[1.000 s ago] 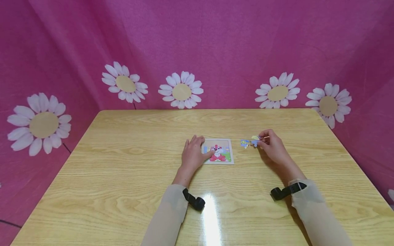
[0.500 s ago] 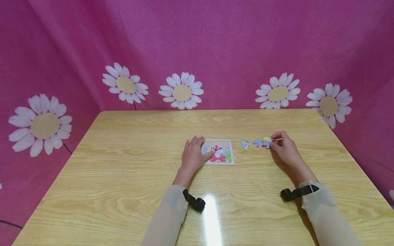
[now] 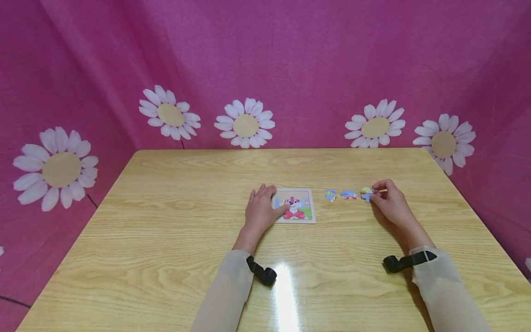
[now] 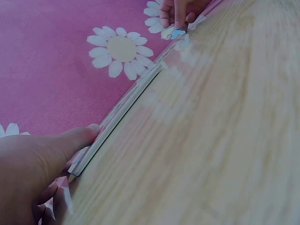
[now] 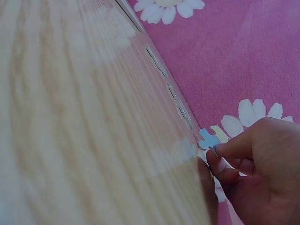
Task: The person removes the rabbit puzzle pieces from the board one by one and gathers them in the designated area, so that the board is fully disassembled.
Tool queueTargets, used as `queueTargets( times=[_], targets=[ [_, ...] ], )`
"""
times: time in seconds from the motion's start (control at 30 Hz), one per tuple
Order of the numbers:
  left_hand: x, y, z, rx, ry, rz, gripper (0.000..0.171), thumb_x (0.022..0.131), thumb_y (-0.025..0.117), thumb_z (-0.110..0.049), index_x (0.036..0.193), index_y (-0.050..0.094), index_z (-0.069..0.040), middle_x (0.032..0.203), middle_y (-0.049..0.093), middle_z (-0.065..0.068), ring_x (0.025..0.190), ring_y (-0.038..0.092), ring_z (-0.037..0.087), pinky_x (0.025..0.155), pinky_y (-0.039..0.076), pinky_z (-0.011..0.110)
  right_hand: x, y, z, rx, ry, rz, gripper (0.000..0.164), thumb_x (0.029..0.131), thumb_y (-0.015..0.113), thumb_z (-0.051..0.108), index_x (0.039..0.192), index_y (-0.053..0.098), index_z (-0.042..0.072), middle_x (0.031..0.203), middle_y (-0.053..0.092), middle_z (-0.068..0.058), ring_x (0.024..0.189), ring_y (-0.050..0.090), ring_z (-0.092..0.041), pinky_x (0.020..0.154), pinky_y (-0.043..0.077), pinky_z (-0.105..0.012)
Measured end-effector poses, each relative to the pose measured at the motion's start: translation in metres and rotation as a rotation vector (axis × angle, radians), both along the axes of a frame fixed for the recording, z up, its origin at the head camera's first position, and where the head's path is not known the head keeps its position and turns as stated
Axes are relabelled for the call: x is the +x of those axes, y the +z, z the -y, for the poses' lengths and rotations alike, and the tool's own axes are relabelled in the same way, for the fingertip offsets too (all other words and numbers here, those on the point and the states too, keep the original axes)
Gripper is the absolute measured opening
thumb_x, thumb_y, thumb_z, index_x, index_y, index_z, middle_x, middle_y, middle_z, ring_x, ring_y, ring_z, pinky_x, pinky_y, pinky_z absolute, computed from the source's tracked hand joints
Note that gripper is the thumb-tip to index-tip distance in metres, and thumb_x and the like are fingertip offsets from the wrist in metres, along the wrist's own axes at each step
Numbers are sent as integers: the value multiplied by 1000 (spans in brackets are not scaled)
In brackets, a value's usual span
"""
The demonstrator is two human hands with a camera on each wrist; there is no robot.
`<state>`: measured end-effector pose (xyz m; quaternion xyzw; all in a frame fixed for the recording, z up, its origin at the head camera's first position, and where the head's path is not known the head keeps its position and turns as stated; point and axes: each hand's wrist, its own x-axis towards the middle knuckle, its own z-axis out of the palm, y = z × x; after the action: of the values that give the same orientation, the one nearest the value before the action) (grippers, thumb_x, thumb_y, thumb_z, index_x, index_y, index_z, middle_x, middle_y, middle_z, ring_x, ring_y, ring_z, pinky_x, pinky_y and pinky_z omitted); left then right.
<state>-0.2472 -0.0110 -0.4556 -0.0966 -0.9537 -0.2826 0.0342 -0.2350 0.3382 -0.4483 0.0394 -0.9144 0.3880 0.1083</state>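
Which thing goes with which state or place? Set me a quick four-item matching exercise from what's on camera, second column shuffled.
1. Left hand
2. Magenta fabric backdrop with white daisies
3. Right hand
4. Square, pale-framed puzzle board

A. Pinching a blue-and-yellow jigsaw piece
B. Lying flat, showing a red cartoon animal
C. Holding the board's left side
D. Behind the light wooden table

Pairs: 1-C, 2-D, 3-A, 4-B
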Motion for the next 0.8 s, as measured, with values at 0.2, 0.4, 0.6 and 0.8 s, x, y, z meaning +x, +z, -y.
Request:
queueTargets(
  times=[0.2,0.4,0.6,0.8],
  targets=[
    [0,0,0,0,1,2,69,84,73,-47,138,54,-8,148,52,5,148,34,23,127,18,44,-1,0,-1,27,-18,4,24,93,58,-3,113,47,-10,100,55,-25,76,43,8,66,35,-2],
    [2,-1,0,-7,2,-14,67,85,73,-44,137,55,-7,146,54,7,147,36,24,126,20,43,-4,-2,-4,66,-14,28,24,94,57,-1,113,47,-10,98,55,-24,80,43,-1,67,33,-4],
    [1,-1,0,4,1,-1,68,85,73,-45,138,54,-7,148,52,6,148,34,24,127,17,43,-8,3,-5,82,34,102,22,95,54,0,113,46,-11,99,55,-25,85,46,-11,68,34,-5],
    [-1,-2,1,-14,5,11,69,84,72,-49,139,54,-10,149,51,4,149,32,22,127,18,43,-11,6,-9,100,88,115,20,96,54,0,111,47,-11,97,55,-23,80,43,1,68,35,-7]
  ],
)
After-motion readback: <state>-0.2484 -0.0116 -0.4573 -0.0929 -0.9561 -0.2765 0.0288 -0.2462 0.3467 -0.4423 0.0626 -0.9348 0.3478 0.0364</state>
